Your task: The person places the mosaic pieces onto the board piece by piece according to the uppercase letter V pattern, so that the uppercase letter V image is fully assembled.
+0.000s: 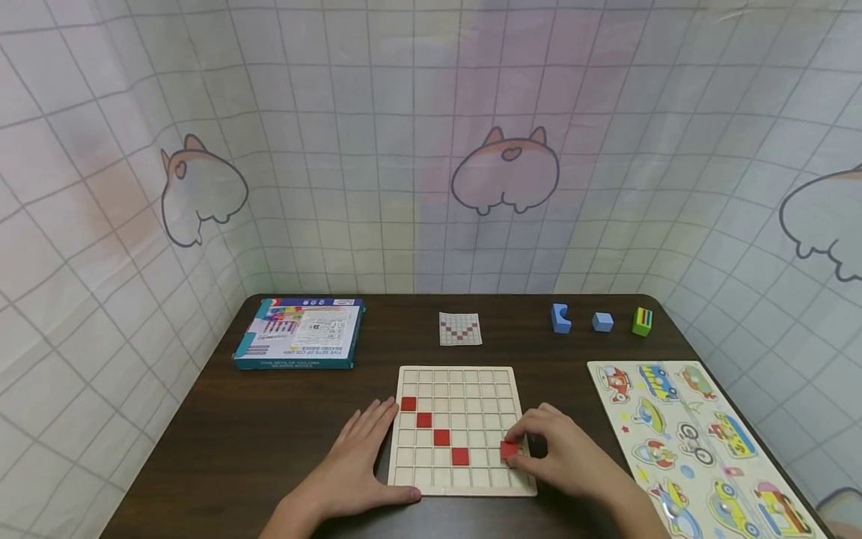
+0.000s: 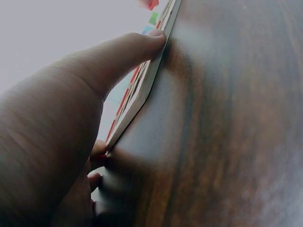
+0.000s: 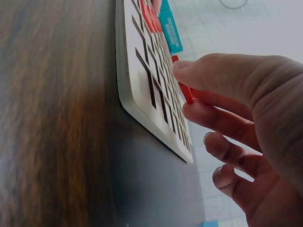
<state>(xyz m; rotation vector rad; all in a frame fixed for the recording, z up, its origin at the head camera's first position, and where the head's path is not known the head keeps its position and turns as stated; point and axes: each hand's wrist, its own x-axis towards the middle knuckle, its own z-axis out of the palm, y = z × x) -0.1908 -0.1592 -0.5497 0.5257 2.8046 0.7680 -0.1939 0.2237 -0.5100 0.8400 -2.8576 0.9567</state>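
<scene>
A pale wooden grid board [image 1: 465, 483] lies on the dark table, with several red square tiles [image 1: 441, 437] set in a descending diagonal on its left half. My right hand [image 1: 566, 453] pinches another red tile [image 3: 183, 85] between thumb and fingers. In the right wrist view that tile is tilted on edge just above the grid, near the board's right side; the other fingers curl loosely. My left hand [image 1: 357, 464] steadies the board with straight fingers along its left edge. Its thumb [image 2: 151, 42] rests on the near edge at the corner.
Behind the board lies a small printed pattern card [image 1: 461, 329]. At the back left is a teal-edged box [image 1: 299, 335]. Blue blocks [image 1: 560, 319] and a green block [image 1: 642, 322] stand at the back right. A vehicle puzzle board [image 1: 694, 442] covers the right side. Grid-patterned cloth surrounds the table.
</scene>
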